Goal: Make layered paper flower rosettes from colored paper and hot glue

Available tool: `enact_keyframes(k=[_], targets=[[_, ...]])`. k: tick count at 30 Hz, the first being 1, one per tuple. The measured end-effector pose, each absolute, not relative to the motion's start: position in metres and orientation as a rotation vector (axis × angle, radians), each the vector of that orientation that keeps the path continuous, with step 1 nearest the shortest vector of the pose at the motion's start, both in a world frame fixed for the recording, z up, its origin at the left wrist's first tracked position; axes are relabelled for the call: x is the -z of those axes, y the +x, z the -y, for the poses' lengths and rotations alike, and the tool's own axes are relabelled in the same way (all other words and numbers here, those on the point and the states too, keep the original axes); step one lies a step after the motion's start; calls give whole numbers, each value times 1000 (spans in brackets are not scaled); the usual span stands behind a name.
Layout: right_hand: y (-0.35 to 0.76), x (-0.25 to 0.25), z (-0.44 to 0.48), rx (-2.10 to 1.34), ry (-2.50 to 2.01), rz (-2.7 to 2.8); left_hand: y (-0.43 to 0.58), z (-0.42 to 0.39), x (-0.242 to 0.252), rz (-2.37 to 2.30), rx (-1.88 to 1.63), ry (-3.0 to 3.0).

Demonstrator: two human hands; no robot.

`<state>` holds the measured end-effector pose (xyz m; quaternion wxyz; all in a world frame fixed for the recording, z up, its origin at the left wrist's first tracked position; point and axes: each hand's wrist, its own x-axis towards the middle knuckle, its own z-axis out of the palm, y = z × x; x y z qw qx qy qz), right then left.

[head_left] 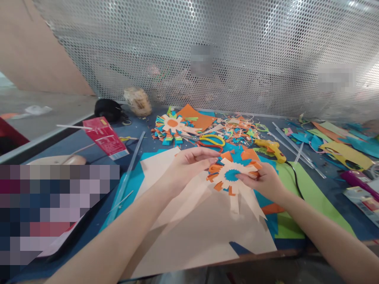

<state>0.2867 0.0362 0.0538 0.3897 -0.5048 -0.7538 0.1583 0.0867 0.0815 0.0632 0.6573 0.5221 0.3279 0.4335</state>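
A paper rosette (225, 173) with a blue centre, cream and orange petals and cream tails is held above the table between my two hands. My right hand (265, 182) grips its right side, thumb on the front near the blue centre. My left hand (194, 163) pinches the rosette's left edge between thumb and fingers. Beneath lie large cream paper sheets (189, 236), over blue and green paper (314, 197). Beyond my hands rest scissors (211, 141) with yellow and red handles, and a second rosette (173, 124) with an orange centre.
A yellow glue gun (271, 149) with a black cord lies right of centre. Paper scraps (239, 128) cover the back. Clear glue sticks (299, 152) lie to the right, near a purple tool (359, 183). A red packet (105, 138) stands left. A perforated metal panel (237, 79) closes the back.
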Motion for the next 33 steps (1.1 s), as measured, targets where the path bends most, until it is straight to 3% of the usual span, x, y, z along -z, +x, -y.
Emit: enact_keyframes(k=[14,19,22,26,28,33], targets=[[289,-50,-36,-382,-1288,1952,85,-84,-62,-716,-874,1010],[291,-47,-37,-234,-1291,2009,85,-84,-63,-712,-853,1053],[294,-51,-37,104,-1104,2125,85,-83,-67,-750,-861,1159],[301,-66,-32,928,-692,2297,81,-85,-69,-942,-976,1360],[303,-71,-29,1260,-609,2295,79,-85,-67,-1022,-852,1372],[302,-71,-24,1454,-506,2337,82,-78,-64,-933,-509,1324]])
